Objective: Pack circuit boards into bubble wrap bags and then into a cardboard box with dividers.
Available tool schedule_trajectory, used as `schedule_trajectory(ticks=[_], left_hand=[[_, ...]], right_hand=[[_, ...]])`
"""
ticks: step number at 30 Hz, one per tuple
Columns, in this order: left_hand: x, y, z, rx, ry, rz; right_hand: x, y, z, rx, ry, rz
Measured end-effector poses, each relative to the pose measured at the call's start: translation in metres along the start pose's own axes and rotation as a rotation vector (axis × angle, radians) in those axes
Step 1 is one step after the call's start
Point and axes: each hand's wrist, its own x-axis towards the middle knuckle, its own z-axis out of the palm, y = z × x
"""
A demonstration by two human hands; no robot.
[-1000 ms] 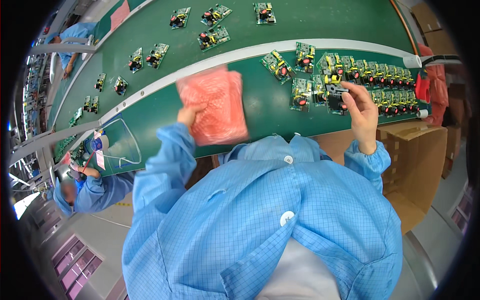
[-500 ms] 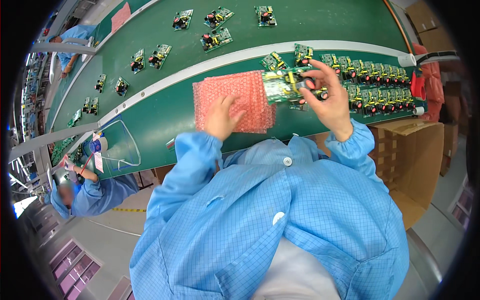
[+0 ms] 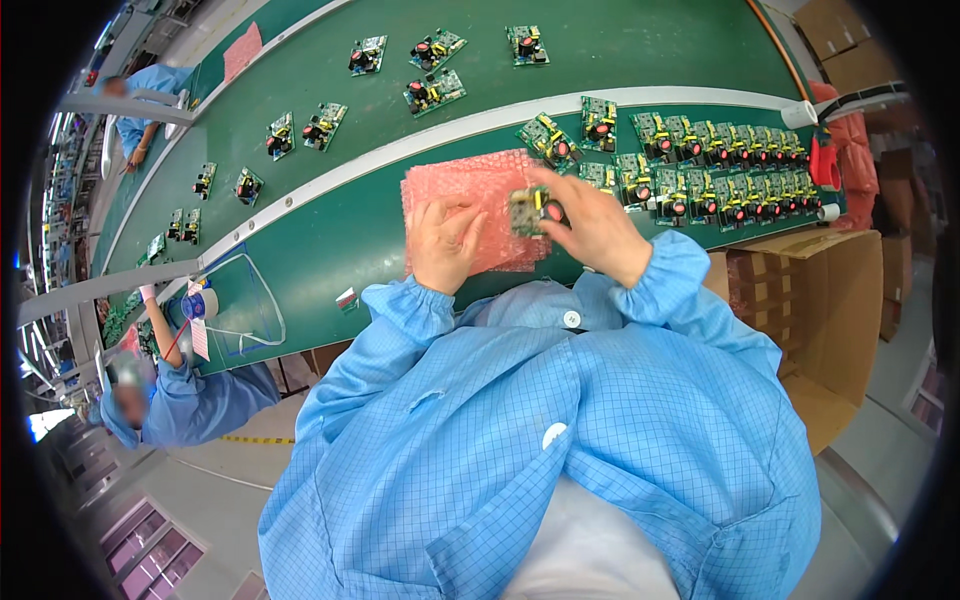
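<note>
The right hand (image 3: 592,225) is holding one board (image 3: 525,214) over the right part of the pink wrap (image 3: 450,182), its fingers and thumb clamping the board from the right. That grip is probably leaving the board's left part free, though motion blur is hiding just where the fingertips are pressing. The left hand (image 3: 443,245) is lying on the left part of the wrap, fingers bent and thumb close by; whether they are pinching a layer, I cannot tell. It is probably steadying the wrap, which is lying flat on the tabletop (image 3: 335,245) right before the person, where both hands are reaching it easily.

To the right, rows of boards (image 3: 738,148) are standing close together, likely so arranged to save room and stay within the right hand's reach. A tilted board (image 3: 548,141) is sitting just beyond the wrap, crowding its far right corner. Past the white rail (image 3: 700,96), more boards (image 3: 434,92) are lying scattered on the far green surface (image 3: 620,45). A red item (image 3: 824,163) is standing at the rows' right end, and a carton (image 3: 835,355) is gaping below the near right edge. To the left, a tape roll (image 3: 201,302) is sitting near a co-worker (image 3: 205,400), well apart from the wrap; nothing seems to be blocking the hands.
</note>
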Motion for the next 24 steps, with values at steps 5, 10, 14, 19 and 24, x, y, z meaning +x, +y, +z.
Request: schedule_trajectory(ticks=[5, 10, 14, 19, 24], left_hand=[[-0.001, 0.0, 0.009, -0.167, -0.002, 0.048], [0.001, 0.001, 0.024, -0.479, 0.016, -0.014], [-0.003, -0.018, 0.008, -0.586, -0.072, -0.035], [-0.004, -0.061, 0.002, -0.48, -0.003, -0.45], [-0.014, -0.119, 0.025, -0.881, -0.237, -0.938]], right_hand=[[0.013, 0.001, 0.011, 0.335, -0.144, 0.234], [0.0, -0.004, 0.043, 0.42, -0.068, 0.126], [0.002, 0.005, 0.023, 0.578, -0.118, 0.238], [0.05, -0.004, 0.04, -0.019, -0.03, -0.275], [0.046, 0.041, 0.159, -0.077, -0.332, -0.27]])
